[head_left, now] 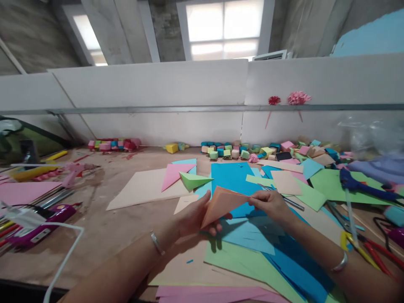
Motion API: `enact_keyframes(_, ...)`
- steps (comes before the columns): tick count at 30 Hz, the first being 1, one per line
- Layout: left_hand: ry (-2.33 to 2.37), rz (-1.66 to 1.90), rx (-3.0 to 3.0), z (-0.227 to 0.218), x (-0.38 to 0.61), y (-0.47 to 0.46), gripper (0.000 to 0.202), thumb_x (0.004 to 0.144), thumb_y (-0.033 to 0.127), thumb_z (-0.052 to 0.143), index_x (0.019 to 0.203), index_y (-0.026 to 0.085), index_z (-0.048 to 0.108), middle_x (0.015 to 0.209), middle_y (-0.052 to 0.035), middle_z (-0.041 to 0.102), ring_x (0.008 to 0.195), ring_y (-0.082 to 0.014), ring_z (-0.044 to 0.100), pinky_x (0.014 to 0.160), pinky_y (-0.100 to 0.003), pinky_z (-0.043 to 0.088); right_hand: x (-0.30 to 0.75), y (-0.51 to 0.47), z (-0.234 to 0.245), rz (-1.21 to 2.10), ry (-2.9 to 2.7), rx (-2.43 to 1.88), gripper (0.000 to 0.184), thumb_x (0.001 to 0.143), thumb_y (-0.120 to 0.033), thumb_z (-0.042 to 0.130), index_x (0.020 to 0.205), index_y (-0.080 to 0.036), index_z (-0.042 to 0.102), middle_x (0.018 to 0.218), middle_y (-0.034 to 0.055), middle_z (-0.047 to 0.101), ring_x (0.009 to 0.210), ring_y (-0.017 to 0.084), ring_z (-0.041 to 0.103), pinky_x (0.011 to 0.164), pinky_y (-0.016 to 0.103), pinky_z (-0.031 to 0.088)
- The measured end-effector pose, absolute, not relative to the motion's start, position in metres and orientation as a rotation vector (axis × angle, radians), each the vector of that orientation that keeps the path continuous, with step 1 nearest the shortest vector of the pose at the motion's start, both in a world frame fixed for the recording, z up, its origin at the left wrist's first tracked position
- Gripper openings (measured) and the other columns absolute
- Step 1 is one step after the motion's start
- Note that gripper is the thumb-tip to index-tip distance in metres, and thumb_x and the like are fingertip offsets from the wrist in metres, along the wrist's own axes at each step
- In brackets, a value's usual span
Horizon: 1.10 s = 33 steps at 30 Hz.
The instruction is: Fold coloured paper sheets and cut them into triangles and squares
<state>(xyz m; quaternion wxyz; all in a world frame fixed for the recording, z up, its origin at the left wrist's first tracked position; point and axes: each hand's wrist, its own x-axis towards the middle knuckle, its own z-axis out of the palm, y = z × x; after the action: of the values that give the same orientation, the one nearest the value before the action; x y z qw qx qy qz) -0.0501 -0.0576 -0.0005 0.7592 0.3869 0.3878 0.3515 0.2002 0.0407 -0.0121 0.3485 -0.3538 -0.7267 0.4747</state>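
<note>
Between my two hands a folded piece of peach paper (223,205) is held above the table, shaped like a triangle. My left hand (198,214) grips its left side, thumb on top and fingers underneath. With thumb and fingertips, my right hand (271,203) pinches the pointed right corner. Just beyond lie a folded green paper (195,181) and a folded pink paper (175,174) on a cream sheet (139,186). Under my hands are blue sheets (229,174), light blue sheets (249,235) and a green sheet (240,261).
Small folded paper blocks (221,150) line the wall. At left are a pink glue gun (74,170) and a purple tool (44,227) with a white cable (67,248). At right lie a blue glue gun (362,185), scissors (342,216) and red-handled pliers (378,254).
</note>
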Motion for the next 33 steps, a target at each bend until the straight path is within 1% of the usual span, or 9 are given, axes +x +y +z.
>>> enact_keyframes(5,0.922,0.805,0.897,-0.003,-0.056,-0.053,0.070,0.086,0.072,0.042,0.115,0.011,0.061,0.101,-0.0150,0.067,0.054,-0.0092,0.053,0.043,-0.020,0.038,0.198,0.039,-0.018,1.223,-1.891,-0.903,0.033,0.073,-0.049,0.068,0.066,-0.017,0.072,0.062,0.0043,0.064,0.058,0.016,0.055,0.055,0.029,0.041)
enact_keyframes(8,1.024,0.768,0.964,0.001,-0.054,-0.054,0.074,0.086,0.073,0.038,0.105,0.007,0.066,0.076,-0.0117,0.066,0.048,-0.0103,0.048,0.043,-0.022,0.037,0.198,0.037,-0.017,1.304,-1.891,-0.901,0.037,0.075,-0.052,0.068,0.075,-0.016,0.074,0.064,0.0048,0.065,0.060,0.015,0.056,0.055,0.027,0.041)
enact_keyframes(10,1.134,0.789,1.092,0.003,-0.051,-0.056,0.072,0.086,0.071,0.040,0.097,0.006,0.070,0.065,-0.0103,0.063,0.048,-0.0114,0.047,0.045,-0.023,0.038,0.197,0.035,-0.015,1.393,-1.854,-0.894,0.042,0.078,-0.056,0.065,0.081,-0.015,0.074,0.067,0.0055,0.066,0.061,0.014,0.057,0.054,0.026,0.041)
enact_keyframes(14,1.219,0.896,1.361,0.005,-0.047,-0.061,0.056,0.086,0.062,0.050,0.093,0.012,0.074,0.072,-0.0104,0.066,0.057,-0.0140,0.051,0.050,-0.024,0.038,0.194,0.029,-0.012,1.487,-1.808,-0.859,0.044,0.078,-0.059,0.063,0.080,-0.015,0.071,0.072,0.0056,0.067,0.061,0.013,0.056,0.054,0.026,0.042)
enact_keyframes(18,1.292,0.851,1.485,0.008,-0.046,-0.066,0.050,0.086,0.059,0.055,0.092,0.013,0.074,0.062,-0.0048,0.059,0.055,-0.0124,0.046,0.049,-0.023,0.031,0.190,0.024,-0.010,1.521,-1.834,-0.861,0.040,0.078,-0.055,0.065,0.078,-0.015,0.070,0.068,0.0044,0.066,0.060,0.012,0.057,0.056,0.026,0.044)
enact_keyframes(23,1.289,0.926,1.460,0.012,-0.041,-0.068,0.048,0.084,0.060,0.058,0.081,0.012,0.067,0.073,-0.0049,0.061,0.061,-0.0126,0.050,0.055,-0.023,0.035,0.189,0.021,-0.009,1.626,-1.765,-0.813,0.030,0.069,-0.035,0.073,0.090,-0.015,0.070,0.080,0.0037,0.069,0.070,0.015,0.061,0.061,0.026,0.047)
enact_keyframes(25,1.265,0.989,1.396,0.010,-0.039,-0.067,0.049,0.084,0.060,0.057,0.078,0.012,0.064,0.074,-0.0050,0.060,0.064,-0.0132,0.051,0.056,-0.023,0.036,0.188,0.020,-0.009,1.608,-1.788,-0.775,0.033,0.065,-0.026,0.072,0.096,-0.016,0.070,0.087,0.0033,0.070,0.075,0.016,0.062,0.064,0.026,0.047)
enact_keyframes(29,1.364,1.129,1.330,0.004,-0.037,-0.063,0.047,0.083,0.060,0.059,0.079,0.013,0.061,0.072,-0.0028,0.059,0.062,-0.0126,0.050,0.055,-0.023,0.037,0.187,0.016,-0.008,1.393,-1.987,-0.716,0.040,0.068,-0.018,0.063,0.107,-0.019,0.071,0.100,0.0032,0.071,0.091,0.021,0.063,0.073,0.029,0.048)
enact_keyframes(33,1.458,1.199,1.348,0.002,-0.036,-0.059,0.043,0.080,0.057,0.061,0.084,0.014,0.063,0.075,-0.0035,0.062,0.065,-0.0153,0.054,0.055,-0.023,0.040,0.186,0.015,-0.012,1.352,-2.066,-0.711,0.049,0.066,-0.013,0.059,0.114,-0.019,0.068,0.103,0.0028,0.070,0.092,0.022,0.062,0.073,0.028,0.048)
